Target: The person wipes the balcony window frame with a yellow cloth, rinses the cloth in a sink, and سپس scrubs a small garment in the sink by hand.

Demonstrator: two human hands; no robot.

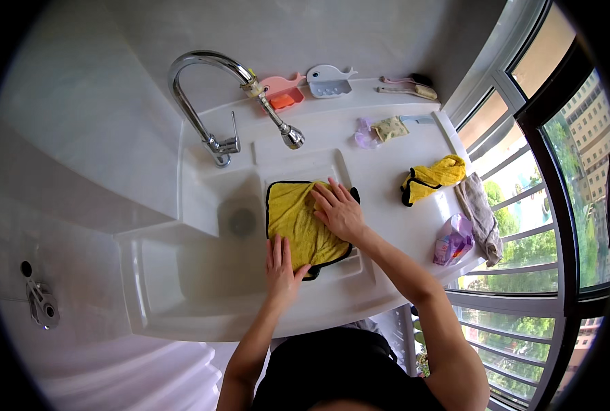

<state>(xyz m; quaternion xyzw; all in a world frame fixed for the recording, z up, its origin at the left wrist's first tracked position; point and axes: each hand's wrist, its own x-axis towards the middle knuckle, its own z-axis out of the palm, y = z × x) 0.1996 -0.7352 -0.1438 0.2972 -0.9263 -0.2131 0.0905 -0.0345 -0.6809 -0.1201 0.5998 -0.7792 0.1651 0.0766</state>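
A yellow cloth with black edging (290, 208) lies spread over the built-in washboard (355, 263) on the right side of a white laundry sink. My left hand (282, 275) rests on its lower left edge, fingers extended and thumb apart. Flat across the upper right part of the cloth is my right hand (342, 211), its fingers spread. Neither hand is closed around the fabric. Most of the washboard is hidden beneath the cloth.
A chrome faucet (223, 146) arches over the sink basin (202, 272). On the right counter lie a bunched yellow cloth (431, 180), a purple packet (454, 240) and a grey rag (479, 218). Whale-shaped soap dishes (330, 88) and brushes (407, 91) line the back ledge.
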